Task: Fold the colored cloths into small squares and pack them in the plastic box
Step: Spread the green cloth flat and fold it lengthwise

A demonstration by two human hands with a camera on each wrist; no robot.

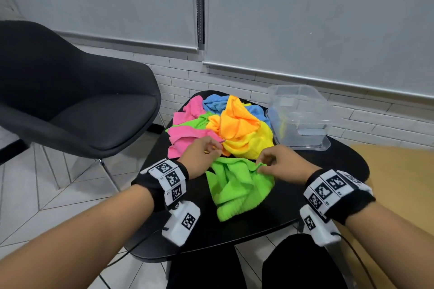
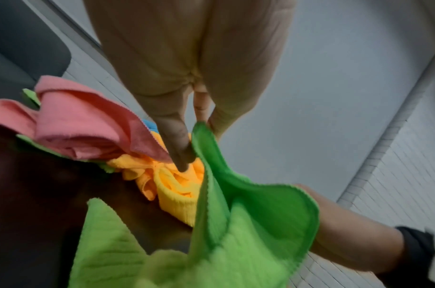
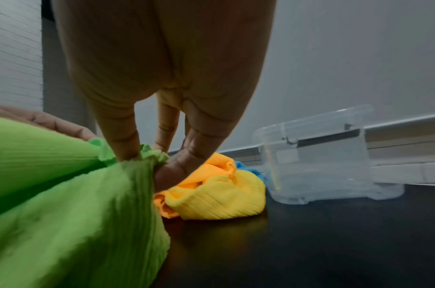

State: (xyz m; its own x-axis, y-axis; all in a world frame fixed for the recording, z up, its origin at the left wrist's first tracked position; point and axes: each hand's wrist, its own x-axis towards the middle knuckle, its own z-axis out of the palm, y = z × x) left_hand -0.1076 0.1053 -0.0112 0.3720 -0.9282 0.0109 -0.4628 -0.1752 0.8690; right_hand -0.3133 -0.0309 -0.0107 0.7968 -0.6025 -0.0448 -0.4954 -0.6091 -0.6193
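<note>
A crumpled lime-green cloth lies on the black table, nearest to me. My right hand pinches a bunched edge of it between thumb and fingers; the right wrist view shows that grip on the green cloth. My left hand is at the cloth's far left corner. In the left wrist view its thumb and fingers pinch the raised hem of the green cloth. Behind lies a pile of pink, blue, orange and yellow cloths. The clear plastic box stands at the back right.
A second green cloth shows under the pink one. A black chair stands left of the table. A white brick wall and grey blinds run behind. Bare table top lies right of the green cloth, in front of the box.
</note>
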